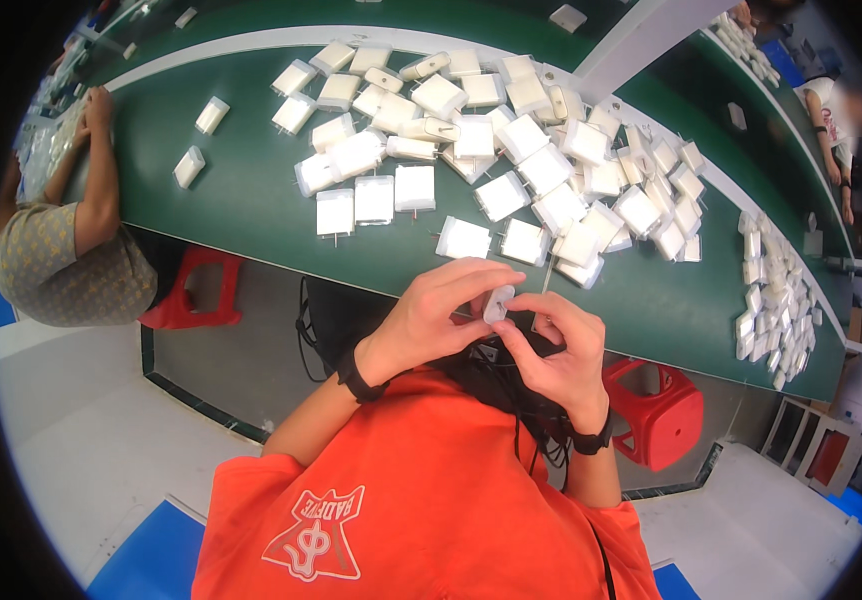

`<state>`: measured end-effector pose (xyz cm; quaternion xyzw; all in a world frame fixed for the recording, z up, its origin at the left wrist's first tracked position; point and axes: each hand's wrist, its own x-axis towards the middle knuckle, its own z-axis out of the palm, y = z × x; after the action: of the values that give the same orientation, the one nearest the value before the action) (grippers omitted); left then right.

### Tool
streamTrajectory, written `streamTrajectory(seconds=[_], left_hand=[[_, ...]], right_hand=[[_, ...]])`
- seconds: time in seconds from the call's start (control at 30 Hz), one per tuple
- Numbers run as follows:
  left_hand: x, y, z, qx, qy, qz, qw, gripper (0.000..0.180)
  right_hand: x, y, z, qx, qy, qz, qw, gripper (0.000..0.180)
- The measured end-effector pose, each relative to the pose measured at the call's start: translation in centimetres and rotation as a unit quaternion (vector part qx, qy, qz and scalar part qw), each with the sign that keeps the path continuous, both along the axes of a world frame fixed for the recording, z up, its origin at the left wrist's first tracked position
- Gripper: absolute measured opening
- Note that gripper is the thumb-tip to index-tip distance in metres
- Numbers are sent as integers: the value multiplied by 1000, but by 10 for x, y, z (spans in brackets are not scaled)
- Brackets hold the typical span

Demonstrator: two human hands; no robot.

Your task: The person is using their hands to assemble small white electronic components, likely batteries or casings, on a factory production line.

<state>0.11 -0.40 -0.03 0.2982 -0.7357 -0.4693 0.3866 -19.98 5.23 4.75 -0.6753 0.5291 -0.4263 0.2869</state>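
Note:
Between my two hands, just off the table's near edge, is a small white block-like part (498,304), seen end-on with a dark spot on its face. My left hand (436,312) grips it from the left with thumb and fingers. From the right, the thumb and forefinger of my right hand (559,345) pinch the same part. On the table beyond lies a loose heap of flat white blocks (543,168), several with thin metal pins sticking out and clear film around them. A few, such as one white block (373,200), lie side by side nearest my left hand.
The green table (241,200) curves across in front of me. Another white pile (776,300) lies at its right end. A co-worker (81,240) sits at the left, and another person (831,130) is far right. Red stools (656,415) stand below the table.

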Motion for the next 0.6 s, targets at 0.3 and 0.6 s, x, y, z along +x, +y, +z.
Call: streamTrajectory(seconds=[0.3, 0.6], left_hand=[[-2, -1, -1, -25, 2, 4, 1000, 54], [-1, -1, -3, -32, 0, 6, 999, 53]], right_hand=[[-5, 1, 0, 14, -4, -19, 1000, 27], [-6, 3, -2, 12, 3, -18, 1000, 27]])
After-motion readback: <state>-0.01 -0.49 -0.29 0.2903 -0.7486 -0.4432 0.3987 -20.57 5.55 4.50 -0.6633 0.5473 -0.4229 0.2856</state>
